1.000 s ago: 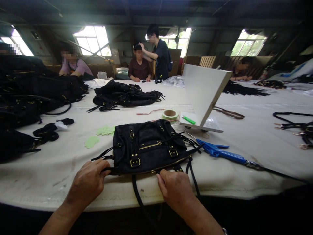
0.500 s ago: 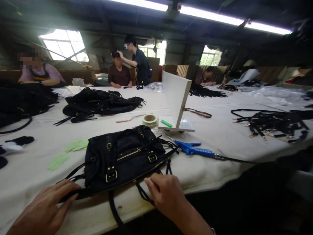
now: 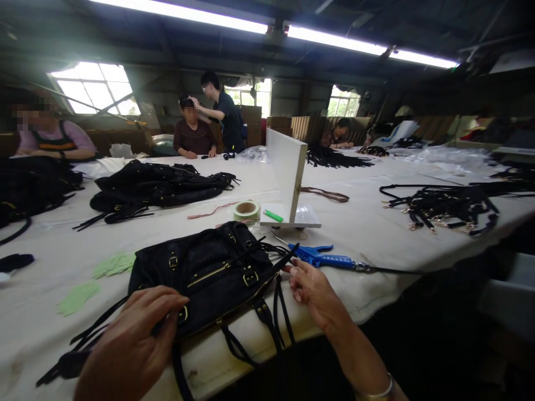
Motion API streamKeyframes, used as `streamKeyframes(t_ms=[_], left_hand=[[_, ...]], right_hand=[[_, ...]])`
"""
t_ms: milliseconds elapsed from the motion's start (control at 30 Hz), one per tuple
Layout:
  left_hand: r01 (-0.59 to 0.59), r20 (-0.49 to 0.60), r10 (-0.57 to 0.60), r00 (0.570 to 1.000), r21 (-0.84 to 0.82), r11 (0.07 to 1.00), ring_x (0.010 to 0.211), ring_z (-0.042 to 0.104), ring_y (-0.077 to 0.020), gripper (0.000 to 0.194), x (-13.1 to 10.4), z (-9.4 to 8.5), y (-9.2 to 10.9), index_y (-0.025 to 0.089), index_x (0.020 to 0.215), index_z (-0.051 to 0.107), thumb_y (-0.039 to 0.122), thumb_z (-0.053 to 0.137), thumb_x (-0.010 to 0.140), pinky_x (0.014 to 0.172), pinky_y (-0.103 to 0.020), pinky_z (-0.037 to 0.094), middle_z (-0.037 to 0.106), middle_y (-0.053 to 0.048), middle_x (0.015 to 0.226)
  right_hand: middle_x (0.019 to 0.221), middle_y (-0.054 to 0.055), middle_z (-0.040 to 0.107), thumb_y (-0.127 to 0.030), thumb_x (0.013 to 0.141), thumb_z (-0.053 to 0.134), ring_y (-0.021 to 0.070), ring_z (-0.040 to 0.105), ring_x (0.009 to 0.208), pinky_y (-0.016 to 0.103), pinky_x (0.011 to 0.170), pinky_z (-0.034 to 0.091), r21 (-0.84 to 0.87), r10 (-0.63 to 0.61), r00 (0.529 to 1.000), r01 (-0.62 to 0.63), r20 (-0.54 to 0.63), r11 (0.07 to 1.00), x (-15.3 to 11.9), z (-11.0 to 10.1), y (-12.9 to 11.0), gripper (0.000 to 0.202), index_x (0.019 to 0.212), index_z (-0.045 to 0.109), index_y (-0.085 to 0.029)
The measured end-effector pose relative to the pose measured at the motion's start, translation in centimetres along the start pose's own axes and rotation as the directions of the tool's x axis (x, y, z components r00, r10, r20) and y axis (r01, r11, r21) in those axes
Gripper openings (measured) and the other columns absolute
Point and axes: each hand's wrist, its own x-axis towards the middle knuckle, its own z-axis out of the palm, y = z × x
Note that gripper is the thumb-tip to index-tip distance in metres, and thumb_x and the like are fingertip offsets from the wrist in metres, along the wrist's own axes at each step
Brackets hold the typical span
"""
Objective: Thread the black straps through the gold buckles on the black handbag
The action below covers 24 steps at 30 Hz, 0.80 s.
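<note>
A black handbag [image 3: 200,267] with gold buckles and a gold zip lies on the cloth-covered table, its straps and tassels spread around it. My left hand [image 3: 137,334] is closed at the bag's near left corner, thumb and fingers pinched beside a gold buckle and partly covering that corner. At the bag's right end, my right hand [image 3: 309,289] has curled fingers against the tip of the zipped edge; the exact grip is partly hidden. Just behind that hand lies a blue air blow gun [image 3: 324,257] with its hose running right.
Behind the bag are a roll of tape [image 3: 246,210], a green lighter [image 3: 272,215] and an upright white board [image 3: 286,172]. Green paper pieces [image 3: 79,296] lie left. Black bags [image 3: 163,189] and straps with clips [image 3: 438,209] are farther off. Several people are beyond the table.
My left hand has moved from the strap at the left to the bag's near corner. My right hand has gone from the near edge up to the bag's right end.
</note>
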Motion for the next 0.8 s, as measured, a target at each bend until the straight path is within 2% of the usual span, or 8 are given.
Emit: streamKeyframes(t_ms=[100, 200, 300, 433, 533, 633, 700, 800], left_hand=[[-0.082, 0.044, 0.090, 0.995, -0.148, 0.986, 0.094, 0.054, -0.0173, 0.014, 3.4, 1.8, 2.4, 0.023, 0.099, 0.059, 0.018, 0.047, 0.095, 0.084, -0.029, 0.040, 0.060, -0.002, 0.098], [-0.092, 0.128, 0.126, 0.984, -0.239, 0.967, 0.094, 0.053, -0.0189, 0.018, 6.9, 4.5, 3.8, 0.020, 0.101, 0.062, 0.014, 0.047, 0.093, 0.086, -0.033, 0.040, 0.060, -0.004, 0.102], [-0.064, 0.242, 0.119, 0.963, -0.224, 0.972, 0.098, 0.054, -0.0215, 0.020, 10.2, 7.8, 4.7, 0.018, 0.109, 0.064, 0.020, 0.054, 0.092, 0.091, -0.039, 0.039, 0.059, -0.008, 0.107], [-0.118, 0.420, 0.154, 0.894, -0.109, 0.987, 0.097, 0.058, -0.0247, 0.023, 13.6, 11.4, 5.8, 0.017, 0.092, 0.070, 0.039, 0.062, 0.090, 0.088, -0.042, 0.037, 0.062, -0.008, 0.094], [-0.137, 0.551, 0.144, 0.822, -0.055, 0.989, 0.095, 0.060, -0.0264, 0.021, 15.4, 12.7, 6.7, 0.015, 0.082, 0.068, 0.035, 0.063, 0.087, 0.085, -0.042, 0.038, 0.064, -0.008, 0.094], [-0.137, 0.642, 0.147, 0.753, -0.066, 0.988, 0.090, 0.062, -0.0274, 0.022, 16.5, 13.2, 7.1, 0.016, 0.084, 0.068, 0.037, 0.065, 0.085, 0.082, -0.041, 0.040, 0.066, -0.008, 0.091], [-0.140, 0.671, 0.164, 0.723, -0.090, 0.986, 0.085, 0.063, -0.0261, 0.020, 16.8, 13.4, 7.2, 0.018, 0.086, 0.069, 0.037, 0.064, 0.084, 0.076, -0.036, 0.041, 0.067, -0.006, 0.083], [-0.151, 0.683, 0.184, 0.707, -0.109, 0.982, 0.078, 0.063, -0.0228, 0.016, 17.1, 13.7, 7.1, 0.018, 0.082, 0.070, 0.033, 0.063, 0.083, 0.065, -0.030, 0.040, 0.066, -0.005, 0.073]], right_hand=[[0.097, 0.010, 0.061, -0.040, 0.065, 0.079, 0.0071, 0.043, 0.060, 0.013, 0.039, 0.031, -0.007, -0.003, 0.997, 0.004, 0.072, 1.000, 0.1, 0.5, -0.2, 0.054, 0.105, 0.058, -0.011], [0.101, 0.008, 0.060, -0.042, 0.066, 0.078, 0.0094, 0.046, 0.066, 0.014, 0.041, 0.032, -0.084, -0.114, 0.987, 0.124, 0.117, 0.989, 0.3, 1.1, 0.1, 0.056, 0.111, 0.060, -0.013], [0.109, 0.008, 0.060, -0.041, 0.071, 0.072, 0.0111, 0.049, 0.071, 0.016, 0.045, 0.037, -0.131, -0.205, 0.964, 0.228, 0.166, 0.965, 0.1, 1.6, 0.4, 0.053, 0.116, 0.060, -0.015], [0.108, 0.008, 0.061, -0.032, 0.070, 0.067, 0.0109, 0.047, 0.067, 0.020, 0.049, 0.041, -0.183, -0.256, 0.957, 0.277, 0.135, 0.943, -0.4, 1.8, 0.5, 0.054, 0.121, 0.058, -0.015], [0.109, 0.010, 0.062, -0.031, 0.069, 0.065, 0.0121, 0.049, 0.068, 0.021, 0.048, 0.042, -0.236, -0.269, 0.952, 0.297, 0.143, 0.925, -0.7, 1.3, 0.4, 0.048, 0.114, 0.059, -0.014], [0.108, 0.011, 0.062, -0.032, 0.069, 0.066, 0.0120, 0.050, 0.067, 0.021, 0.047, 0.041, -0.259, -0.266, 0.953, 0.296, 0.147, 0.919, -0.6, 0.8, 0.6, 0.045, 0.108, 0.059, -0.013], [0.104, 0.011, 0.064, -0.033, 0.067, 0.068, 0.0115, 0.051, 0.065, 0.021, 0.049, 0.041, -0.269, -0.258, 0.959, 0.281, 0.119, 0.921, -0.2, 0.5, 1.1, 0.046, 0.107, 0.058, -0.013], [0.083, 0.007, 0.065, -0.040, 0.066, 0.071, 0.0146, 0.056, 0.065, 0.024, 0.055, 0.043, -0.307, -0.266, 0.962, 0.274, 0.066, 0.911, 0.3, 0.5, 1.8, 0.041, 0.094, 0.058, -0.013]])
